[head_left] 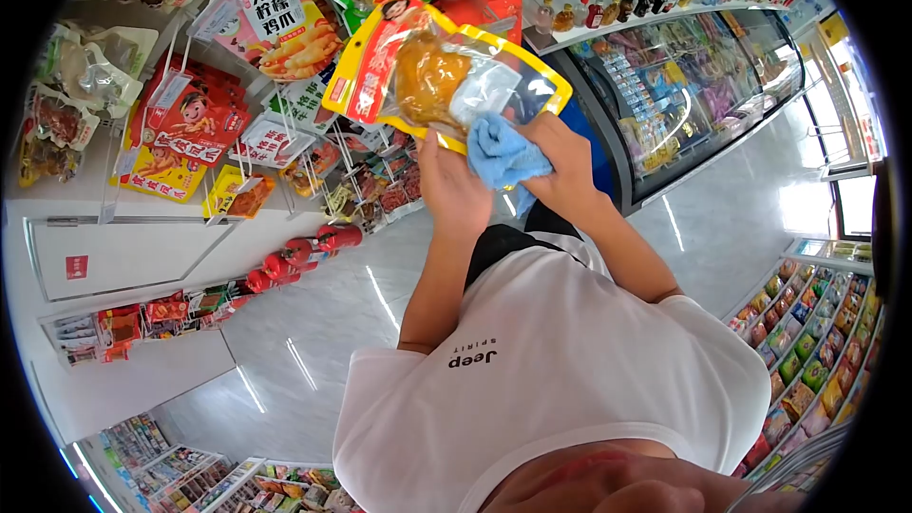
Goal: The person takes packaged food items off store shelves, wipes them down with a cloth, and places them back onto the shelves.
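Observation:
My left hand (453,185) grips the lower edge of a yellow-edged snack pouch (432,71), thumb on the front and the other fingers mostly hidden behind it. Through the pouch's clear front, a brown piece of food shows beside a red and yellow label. My right hand (562,163) is closed around a crumpled light blue cloth (505,152), which touches the pouch's lower right part. The pouch is held up in front of hanging snack packs, tilted.
Packs hang on hooks at the upper left, among them a red pack (190,114) and a pink and white pack (275,14). A glass-topped freezer (684,85) stands at the right, below a shelf of small bottles (594,14). Red cylinders (304,252) line the left wall.

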`<state>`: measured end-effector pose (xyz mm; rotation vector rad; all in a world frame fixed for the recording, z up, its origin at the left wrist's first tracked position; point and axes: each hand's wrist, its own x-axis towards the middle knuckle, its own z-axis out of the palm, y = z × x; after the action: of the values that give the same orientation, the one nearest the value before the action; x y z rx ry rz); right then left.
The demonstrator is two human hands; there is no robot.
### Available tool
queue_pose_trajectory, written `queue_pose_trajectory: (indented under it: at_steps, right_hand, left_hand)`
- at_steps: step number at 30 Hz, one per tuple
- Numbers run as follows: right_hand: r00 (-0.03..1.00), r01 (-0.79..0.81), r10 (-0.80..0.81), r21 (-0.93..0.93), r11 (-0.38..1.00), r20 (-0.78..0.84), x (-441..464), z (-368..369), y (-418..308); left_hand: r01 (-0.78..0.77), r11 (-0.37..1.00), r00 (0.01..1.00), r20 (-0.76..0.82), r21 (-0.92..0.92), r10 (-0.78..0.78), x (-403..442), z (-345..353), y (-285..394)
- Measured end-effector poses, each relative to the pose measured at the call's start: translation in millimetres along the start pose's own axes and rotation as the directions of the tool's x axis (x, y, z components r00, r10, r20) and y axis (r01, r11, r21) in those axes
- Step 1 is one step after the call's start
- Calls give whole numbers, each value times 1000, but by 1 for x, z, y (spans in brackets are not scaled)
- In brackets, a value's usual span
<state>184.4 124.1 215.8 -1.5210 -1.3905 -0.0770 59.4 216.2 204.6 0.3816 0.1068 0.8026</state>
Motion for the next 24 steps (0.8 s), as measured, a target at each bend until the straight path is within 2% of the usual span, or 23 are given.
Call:
queue_pose_trajectory:
  at_steps: [2,3,5,9,12,13,15,16,18,20,24]
  right_hand:
    - [1000,-1,1,-66,998,-1,-5,-3,6]
    - [1000,1,-3,-106,994,-18,-4,-4,11]
    - [998,-23,11,-176,984,-69,2,-10,16]
    - [980,-93,64,-151,984,-188,21,-18,21]
    - [991,-29,17,-84,996,-133,20,-13,13]
    - [993,53,-61,-73,996,-105,22,-8,7]
    - [993,101,-108,-138,985,-42,29,-9,-5]
    - [992,124,-127,-168,978,-10,30,-10,-9]
    - [995,8,-23,-150,989,-96,38,-14,1]
    - [980,-126,104,-124,984,-172,50,-20,6]
    - [986,30,-53,-143,989,-158,56,-16,-2]
  left_hand:
    - [-93,996,995,-39,-13,93,-1,-3,3]
    - [-136,988,981,-127,67,144,3,-9,4]
    - [-132,987,982,-126,92,143,-1,-12,5]
    - [-138,981,989,-39,133,144,-7,-1,4]
    - [-138,958,974,-141,253,178,-11,-5,-1]
    - [-145,938,975,-119,316,190,-10,-11,-5]
    - [-156,885,976,-73,438,207,-9,-22,-11]
    - [-162,905,978,-56,394,200,-11,-21,-11]
    - [-176,936,981,-19,303,191,-15,-17,-8]
    - [-185,914,981,9,362,195,-16,-23,-6]
    - [-133,890,990,18,436,139,-18,-39,3]
